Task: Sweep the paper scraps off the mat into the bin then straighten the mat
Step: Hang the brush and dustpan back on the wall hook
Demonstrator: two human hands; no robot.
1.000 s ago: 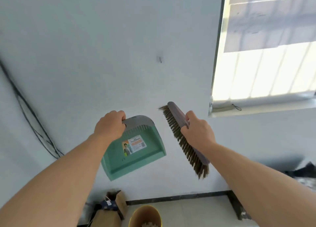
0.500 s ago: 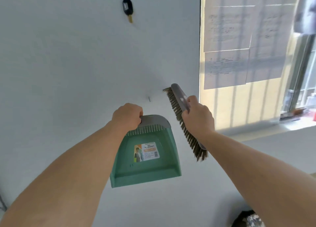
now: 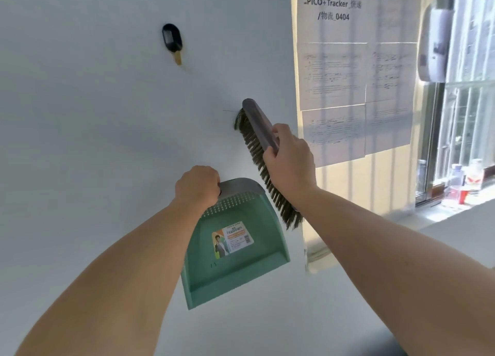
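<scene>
Lifting both tools up the white wall, the person has turned away from the floor. A second ago a yellow bin with pale scraps in it showed below the arms; now neither bin, scraps nor mat is in view. The left hand is curled tight round the grey handle of the green dustpan, which hangs below it, mouth downward and inside bare. The right hand, up and to the right of the left, grips the back of the brush, with the bristles facing left and the far end reaching above the hand. I judge the sweeping and emptying done and the tools on their way to storage, with the mat's straightening yet to come. Above and left of both hands a black fitting with a wooden peg sits on the wall, and a thin pin-like mark lies just beside the brush's far tip. To the right of the right hand hang taped paper sheets, then a barred window with bottles on its sill. Nothing stands between the hands and the wall.
</scene>
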